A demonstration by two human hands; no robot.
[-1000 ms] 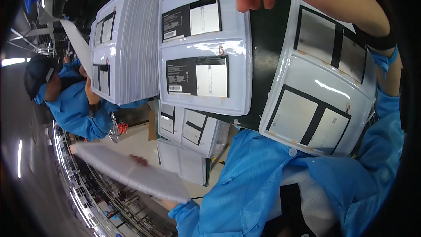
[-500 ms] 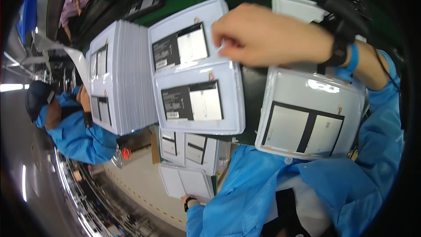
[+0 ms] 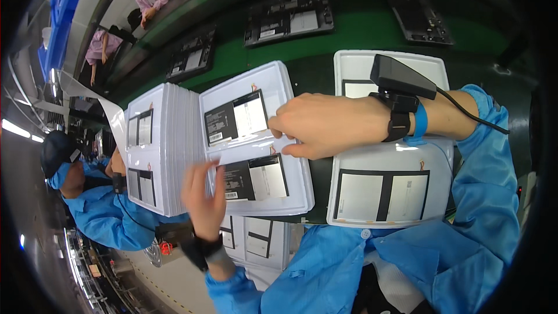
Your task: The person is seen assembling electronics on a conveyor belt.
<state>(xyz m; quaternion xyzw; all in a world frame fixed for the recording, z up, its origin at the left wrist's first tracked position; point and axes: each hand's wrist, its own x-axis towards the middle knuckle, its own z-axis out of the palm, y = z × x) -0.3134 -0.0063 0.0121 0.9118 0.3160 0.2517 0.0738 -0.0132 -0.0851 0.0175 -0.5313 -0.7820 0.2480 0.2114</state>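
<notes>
A white tray (image 3: 296,197) lies in front of me with two flat black-and-white packs, one (image 3: 235,117) at the far end and one (image 3: 256,178) at the near end. My right hand (image 3: 325,125) reaches across from the right, fingers and thumb pinching the ridge between the two packs. It wears a wrist strap with a black device. My left hand (image 3: 203,197) comes up from below with its fingers spread at the tray's left edge. A second white tray (image 3: 349,203) with a larger pack lies under my right forearm.
A tall stack of white trays (image 3: 174,157) stands just left of the middle tray. Dark flat devices (image 3: 290,20) lie on the green belt behind. A person in blue (image 3: 99,209) works at the left. More trays (image 3: 250,238) sit below the table's near edge.
My right hand has come down from the far edge onto the middle tray. My left hand has risen into view at the tray's left side. The view has tilted.
</notes>
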